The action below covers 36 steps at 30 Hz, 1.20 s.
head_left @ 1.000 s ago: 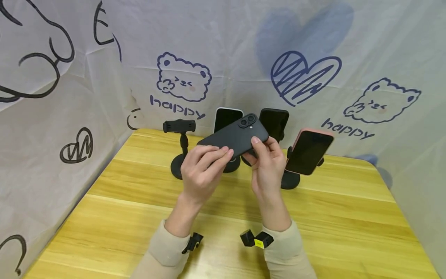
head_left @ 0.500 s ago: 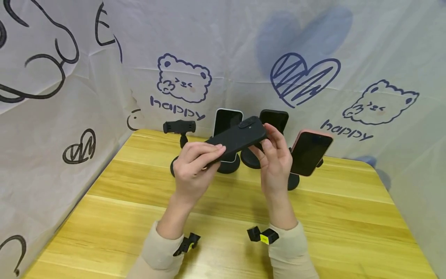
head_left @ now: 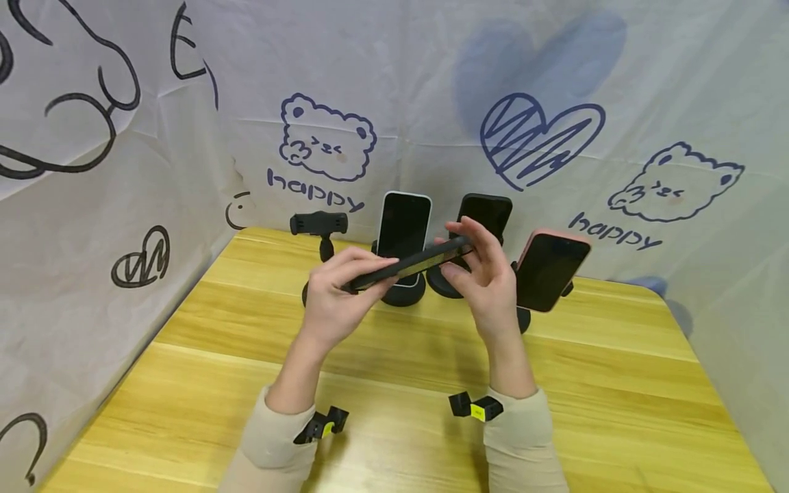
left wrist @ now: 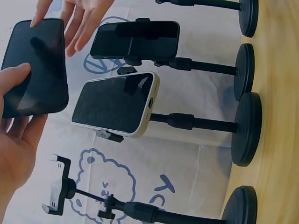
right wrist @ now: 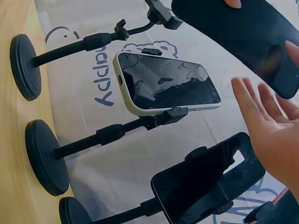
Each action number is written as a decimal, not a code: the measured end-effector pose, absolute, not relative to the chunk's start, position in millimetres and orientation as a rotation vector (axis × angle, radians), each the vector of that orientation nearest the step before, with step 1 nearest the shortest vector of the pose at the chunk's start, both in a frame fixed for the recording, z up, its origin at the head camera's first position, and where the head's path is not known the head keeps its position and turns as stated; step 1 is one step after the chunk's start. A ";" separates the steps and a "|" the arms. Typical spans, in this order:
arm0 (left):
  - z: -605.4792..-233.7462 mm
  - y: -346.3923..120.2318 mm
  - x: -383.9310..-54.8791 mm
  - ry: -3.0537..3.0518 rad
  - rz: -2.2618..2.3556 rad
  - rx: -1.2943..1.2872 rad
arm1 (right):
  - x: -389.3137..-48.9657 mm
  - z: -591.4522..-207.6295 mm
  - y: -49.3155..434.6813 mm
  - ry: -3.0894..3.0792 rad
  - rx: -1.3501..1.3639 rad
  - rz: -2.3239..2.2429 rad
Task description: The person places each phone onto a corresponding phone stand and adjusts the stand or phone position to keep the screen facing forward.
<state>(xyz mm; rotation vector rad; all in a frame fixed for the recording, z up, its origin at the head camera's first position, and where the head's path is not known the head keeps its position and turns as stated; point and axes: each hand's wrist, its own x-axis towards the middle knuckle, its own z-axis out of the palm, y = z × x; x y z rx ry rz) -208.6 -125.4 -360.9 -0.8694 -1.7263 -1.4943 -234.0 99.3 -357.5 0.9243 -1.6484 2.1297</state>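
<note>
A black-cased phone (head_left: 425, 259) is held in the air above the table, almost edge-on in the head view. My left hand (head_left: 339, 287) pinches its left end, thumb on the dark screen and fingers behind; this grip shows in the left wrist view, where the phone's screen (left wrist: 44, 51) faces the camera. Around the other end my right hand (head_left: 487, 281) has its fingers spread and mostly straight. In the right wrist view the thumb overlaps the phone's edge, but I cannot tell how firmly it touches.
Behind the hands stand an unloaded black phone stand (head_left: 319, 223), a white-edged phone (head_left: 403, 222) on a stand, a black phone (head_left: 490, 211) on another, and a pink-edged phone (head_left: 551, 270) at right. All are on a wooden table (head_left: 394, 411) before a drawn-on cloth wall.
The held phone has tipped from showing its camera back to nearly edge-on. My right hand has loosened from its pinch and spread its fingers, and the wrists have moved apart.
</note>
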 end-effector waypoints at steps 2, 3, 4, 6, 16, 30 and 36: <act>-362.6 -124.9 -208.9 -1.757 -1.520 -0.870 | -234.5 -358.4 100.5 -1.679 0.929 2.118; -363.3 -124.6 -209.0 -1.770 -1.530 -0.870 | -234.5 -358.7 100.8 -1.695 0.929 2.112; -364.1 -124.2 -209.2 -1.783 -1.543 -0.867 | -234.3 -359.1 101.0 -1.708 0.922 2.103; -365.4 -123.8 -209.4 -1.810 -1.554 -0.855 | -234.1 -360.1 101.5 -1.738 0.889 2.089; -365.4 -129.0 -208.9 -2.031 -1.637 -0.829 | -233.1 -362.7 99.9 -1.809 0.794 2.011; -362.1 -129.1 -203.1 -2.220 -1.661 -0.760 | -225.0 -356.5 94.6 -1.902 0.650 2.024; -361.9 -125.1 -202.1 -2.110 -1.687 -0.673 | -223.2 -357.1 82.0 -1.806 0.555 2.183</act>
